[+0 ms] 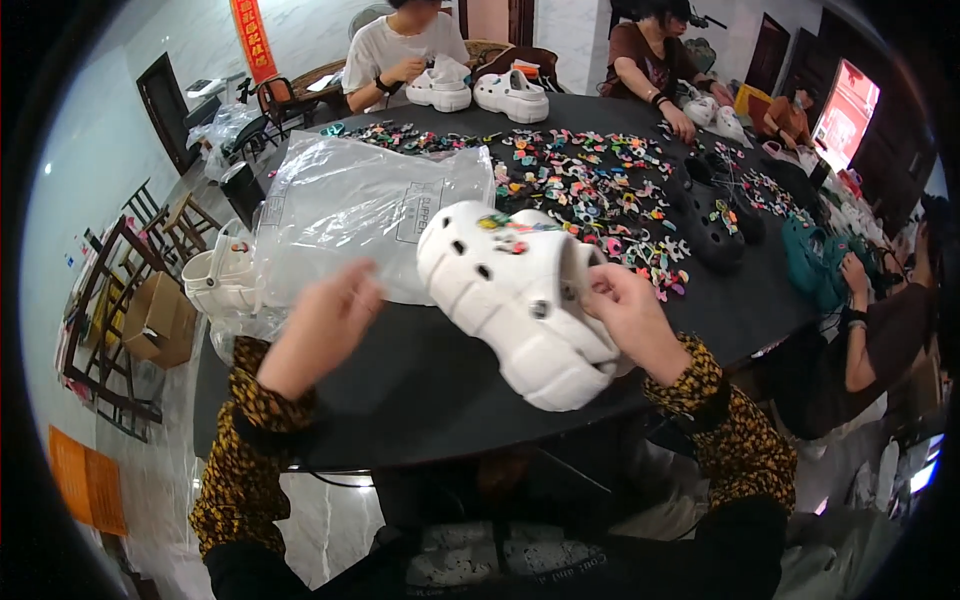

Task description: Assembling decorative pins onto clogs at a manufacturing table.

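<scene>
The right hand [634,316] grips the white clogs [500,310] by the opening above the table [420,400], likely so decorated uppers show; the left hand [325,328], relaxed and empty, hovers near the plastic bag [340,215].

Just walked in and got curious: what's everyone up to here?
A person's right hand grips a white clog near its heel, above a dark table. Colourful charms sit on the clog's top, and more lie scattered over the table. The left hand, holding nothing visible, is near a plastic bag. Across the table, a co-worker handles another white clog.
</scene>
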### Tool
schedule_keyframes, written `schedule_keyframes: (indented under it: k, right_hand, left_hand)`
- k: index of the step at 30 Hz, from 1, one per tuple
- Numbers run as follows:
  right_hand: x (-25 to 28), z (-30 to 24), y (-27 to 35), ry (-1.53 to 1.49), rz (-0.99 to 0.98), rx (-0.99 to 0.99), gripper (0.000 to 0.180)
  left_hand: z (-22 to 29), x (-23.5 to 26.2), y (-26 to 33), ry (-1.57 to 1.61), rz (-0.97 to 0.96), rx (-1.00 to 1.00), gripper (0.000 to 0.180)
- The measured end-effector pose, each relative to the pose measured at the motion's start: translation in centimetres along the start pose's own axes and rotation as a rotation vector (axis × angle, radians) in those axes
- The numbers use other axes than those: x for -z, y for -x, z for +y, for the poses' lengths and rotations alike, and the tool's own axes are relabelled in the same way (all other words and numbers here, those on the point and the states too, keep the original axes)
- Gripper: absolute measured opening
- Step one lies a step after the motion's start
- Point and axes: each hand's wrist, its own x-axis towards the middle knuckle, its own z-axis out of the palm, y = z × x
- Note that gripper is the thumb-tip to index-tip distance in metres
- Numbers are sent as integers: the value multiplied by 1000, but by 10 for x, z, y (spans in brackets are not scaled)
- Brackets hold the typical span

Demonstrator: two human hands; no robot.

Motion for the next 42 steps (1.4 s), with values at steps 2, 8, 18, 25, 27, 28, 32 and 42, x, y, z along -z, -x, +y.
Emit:
schedule_keyframes:
  k: [2,8,18,25,27,28,32,42]
  right_hand:
    - [-12,-13,-3,-90,-177,6,25]
    - [-3,-56,17,37,-328,206,36]
    - [42,42,12,-120,-147,-146,38]
    - [32,28,21,-435,-245,-412,67]
    - [26,32,20,-440,-279,-238,67]
    - [28,28,21,-452,-291,-275,68]
    - [22,11,29,-473,-359,-345,69]
    - [9,-36,71,-505,-341,-203,80]
  left_hand:
    - [30,-13,15,115,-236,-43,29]
    - [29,-32,20,13,-219,28,51]
    - [31,-58,7,-31,-148,-22,79]
    - [30,-70,0,182,-108,10,67]
    - [35,-72,-2,201,-127,-3,65]
    - [36,-72,-2,221,-142,-11,64]
    - [30,-70,0,96,-95,-110,62]
    - [46,-26,-2,82,44,-279,68]
